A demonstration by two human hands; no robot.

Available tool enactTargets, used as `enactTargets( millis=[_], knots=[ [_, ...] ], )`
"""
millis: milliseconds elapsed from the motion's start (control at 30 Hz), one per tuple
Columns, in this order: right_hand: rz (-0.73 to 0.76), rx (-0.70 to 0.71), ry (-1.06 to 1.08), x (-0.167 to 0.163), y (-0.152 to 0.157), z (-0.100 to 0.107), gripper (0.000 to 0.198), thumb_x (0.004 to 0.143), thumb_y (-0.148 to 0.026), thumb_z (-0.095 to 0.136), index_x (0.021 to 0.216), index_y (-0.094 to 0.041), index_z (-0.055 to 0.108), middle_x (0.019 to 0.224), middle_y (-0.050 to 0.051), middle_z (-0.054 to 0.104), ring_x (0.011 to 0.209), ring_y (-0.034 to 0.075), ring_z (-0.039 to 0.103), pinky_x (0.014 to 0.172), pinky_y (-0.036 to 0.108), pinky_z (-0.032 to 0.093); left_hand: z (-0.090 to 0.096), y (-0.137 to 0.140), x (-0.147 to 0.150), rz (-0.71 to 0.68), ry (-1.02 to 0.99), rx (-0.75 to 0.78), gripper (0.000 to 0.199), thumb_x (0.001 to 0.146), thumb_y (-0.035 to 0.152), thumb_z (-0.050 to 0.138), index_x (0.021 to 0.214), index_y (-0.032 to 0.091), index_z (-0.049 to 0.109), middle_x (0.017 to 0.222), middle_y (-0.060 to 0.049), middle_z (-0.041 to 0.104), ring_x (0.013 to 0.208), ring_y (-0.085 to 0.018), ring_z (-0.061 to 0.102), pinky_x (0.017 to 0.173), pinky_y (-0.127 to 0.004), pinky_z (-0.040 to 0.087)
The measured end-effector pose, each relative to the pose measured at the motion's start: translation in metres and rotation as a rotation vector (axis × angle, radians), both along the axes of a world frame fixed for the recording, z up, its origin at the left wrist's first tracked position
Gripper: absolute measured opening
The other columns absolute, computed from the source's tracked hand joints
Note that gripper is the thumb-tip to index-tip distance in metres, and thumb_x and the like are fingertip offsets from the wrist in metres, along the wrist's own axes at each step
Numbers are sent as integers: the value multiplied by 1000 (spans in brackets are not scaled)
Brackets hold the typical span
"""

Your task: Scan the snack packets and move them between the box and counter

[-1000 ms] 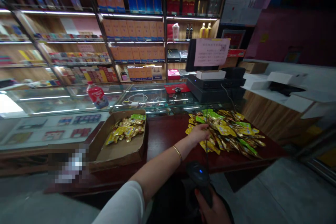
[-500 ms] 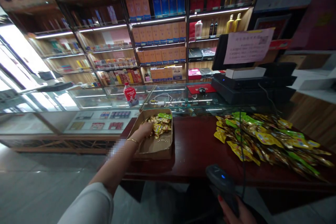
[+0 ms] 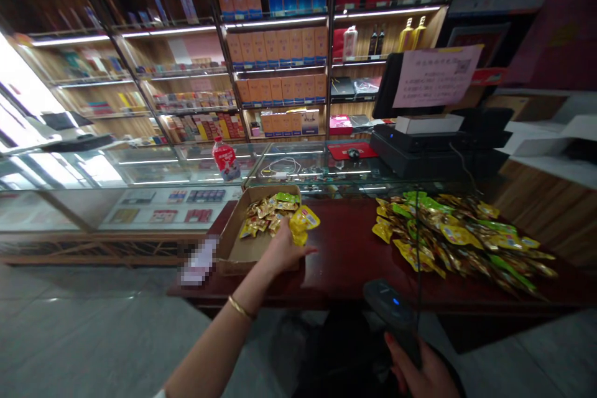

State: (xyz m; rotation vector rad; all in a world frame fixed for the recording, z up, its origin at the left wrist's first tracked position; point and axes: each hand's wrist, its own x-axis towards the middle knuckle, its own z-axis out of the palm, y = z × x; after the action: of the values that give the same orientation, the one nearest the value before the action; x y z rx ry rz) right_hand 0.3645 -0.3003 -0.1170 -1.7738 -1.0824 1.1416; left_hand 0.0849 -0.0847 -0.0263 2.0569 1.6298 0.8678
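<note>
My left hand (image 3: 280, 251) grips a yellow snack packet (image 3: 304, 221) over the right side of a cardboard box (image 3: 233, 249). Inside that box lie more gold, yellow and green snack packets (image 3: 263, 212). Held low in front of me, a dark barcode scanner (image 3: 394, 308) with a blue light sits in my right hand (image 3: 422, 370), fingers wrapped around its handle. On the right of the dark red table (image 3: 340, 261) spreads a large heap of similar packets (image 3: 457, 233). I cannot tell whether the left hand holds one packet or more.
The scanner's cable (image 3: 418, 249) hangs in front of the heap. Behind the table stands a glass counter (image 3: 321, 168) with a red-labelled bottle (image 3: 226, 158), a white cable (image 3: 282, 169) and a mouse (image 3: 353, 153). A monitor with a paper sign (image 3: 433, 78) is at right.
My left hand has come out from among the box's packets and moved right, now with a yellow packet. The right hand keeps the scanner nearly in place. The view has shifted slightly.
</note>
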Motion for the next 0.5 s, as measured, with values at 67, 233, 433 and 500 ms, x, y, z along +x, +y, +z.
enactTargets(
  millis=[67, 233, 433, 500],
  knots=[
    [-24, 35, -8, -1, -2, 4, 54, 77, -76, 56, 89, -24, 65, 50, -3, 60, 52, 20, 62, 56, 28, 49, -12, -33, 34, 4, -84, 40, 57, 74, 45, 77, 114, 20, 46, 103, -9, 67, 93, -25, 67, 82, -35, 51],
    [-41, 58, -8, -3, -5, 12, 53, 78, -74, 57, 94, -24, 63, 50, -4, 58, 51, 20, 60, 54, 29, 47, -48, -72, 94, 55, -167, 49, 11, 97, 32, 46, 99, 22, 51, 90, -4, 65, 83, -19, 65, 76, -29, 46],
    [-42, 104, 0, 2, -13, 4, 47, 82, -71, 56, 87, -24, 61, 49, -6, 52, 51, 18, 56, 56, 28, 45, -76, -70, 107, 92, -50, -100, 14, 97, 31, 47, 101, 20, 53, 94, -7, 67, 87, -21, 65, 76, -29, 45],
    [-56, 93, 9, 5, -16, 0, 49, 82, -71, 57, 94, -23, 63, 50, -6, 53, 52, 19, 57, 56, 28, 46, -71, -68, 103, 74, 120, -42, 17, 93, 31, 53, 102, 17, 58, 101, -11, 67, 101, -26, 62, 86, -35, 45]
  ],
)
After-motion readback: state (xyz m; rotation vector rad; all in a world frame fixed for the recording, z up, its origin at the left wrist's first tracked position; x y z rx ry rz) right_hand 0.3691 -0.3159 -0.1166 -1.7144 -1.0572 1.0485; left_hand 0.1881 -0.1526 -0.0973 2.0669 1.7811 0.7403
